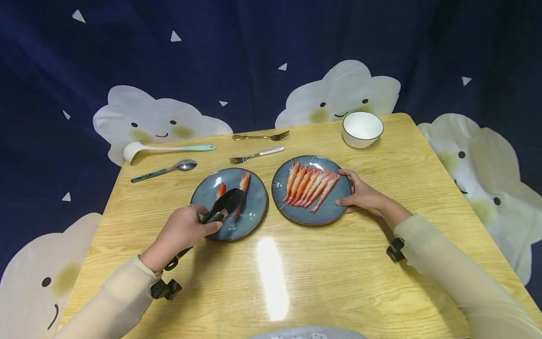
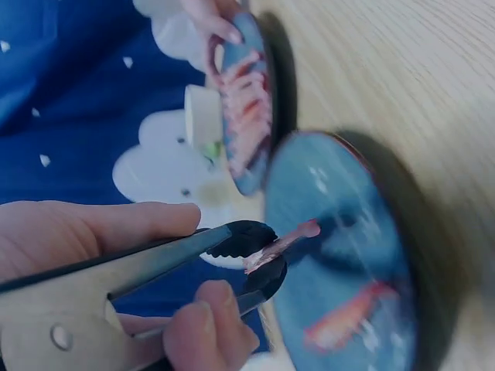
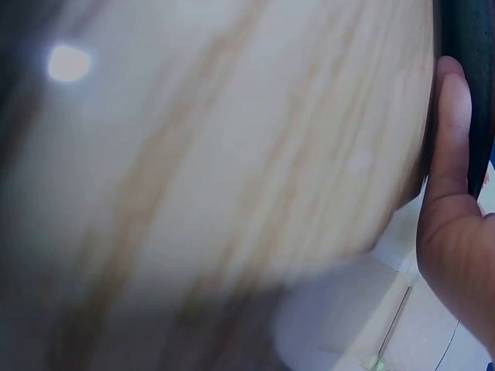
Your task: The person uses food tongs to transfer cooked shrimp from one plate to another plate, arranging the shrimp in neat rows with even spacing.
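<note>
My left hand (image 1: 182, 230) grips black-tipped kitchen tongs (image 2: 116, 282) over the left blue plate (image 1: 256, 202). Their tips pinch a red-and-white shrimp (image 2: 282, 246), its end close above the plate. A second shrimp (image 2: 348, 317) lies on that plate. At the right, my right hand (image 1: 364, 194) holds the edge of another blue plate (image 1: 296, 215), fingers and thumb at its rim. Several shrimp (image 1: 309, 183) lie on it side by side in a row. In the right wrist view only part of the right hand (image 3: 456, 216) shows against the dark plate edge.
Behind the plates lie a gold fork (image 1: 258, 137), a white-handled fork (image 1: 258, 155), a spoon (image 1: 165, 171) and a white ladle (image 1: 169, 149) with a green handle end. A white bowl (image 1: 362, 127) stands at the table's back right. A dark curtain (image 1: 254, 47) hangs behind.
</note>
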Tool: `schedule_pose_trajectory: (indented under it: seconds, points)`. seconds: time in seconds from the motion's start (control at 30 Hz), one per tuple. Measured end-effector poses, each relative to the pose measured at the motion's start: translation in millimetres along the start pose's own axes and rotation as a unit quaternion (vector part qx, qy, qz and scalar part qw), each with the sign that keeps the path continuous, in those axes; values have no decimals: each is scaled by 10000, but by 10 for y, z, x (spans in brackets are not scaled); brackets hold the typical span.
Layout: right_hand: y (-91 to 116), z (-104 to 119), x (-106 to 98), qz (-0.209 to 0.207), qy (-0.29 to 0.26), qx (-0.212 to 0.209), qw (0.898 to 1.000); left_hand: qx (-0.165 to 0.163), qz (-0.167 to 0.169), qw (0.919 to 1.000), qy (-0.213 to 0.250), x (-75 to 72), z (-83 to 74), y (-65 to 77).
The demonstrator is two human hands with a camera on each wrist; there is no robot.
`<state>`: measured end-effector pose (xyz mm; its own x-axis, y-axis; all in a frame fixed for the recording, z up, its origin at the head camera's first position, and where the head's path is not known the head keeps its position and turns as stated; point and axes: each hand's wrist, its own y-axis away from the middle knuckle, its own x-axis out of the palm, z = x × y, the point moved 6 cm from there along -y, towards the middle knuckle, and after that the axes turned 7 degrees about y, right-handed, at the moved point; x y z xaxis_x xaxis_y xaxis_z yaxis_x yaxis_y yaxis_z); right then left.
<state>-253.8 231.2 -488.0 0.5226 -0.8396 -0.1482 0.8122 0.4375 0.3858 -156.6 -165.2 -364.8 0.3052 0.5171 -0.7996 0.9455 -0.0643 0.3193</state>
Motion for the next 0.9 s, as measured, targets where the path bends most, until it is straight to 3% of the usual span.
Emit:
schedule_pose_trajectory:
  seconds: [0.33, 0.47, 0.7, 0.9]
  points:
    - [-4, 7, 4, 99, 58, -44, 9999, 1145, -36, 9934, 92, 200, -904, -109]
    - [-19, 26, 15, 180, 42, -68, 9998, 1420, 91, 9898, 46, 345, -1200, -162]
    - [-8, 34, 34, 296, -208, -69, 9993, 1613, 607, 9848, -232, 678, -1445, -230]
    - [16, 12, 9, 260, -278, -29, 9993, 1834, 683, 9799, -398, 867, -1573, -310]
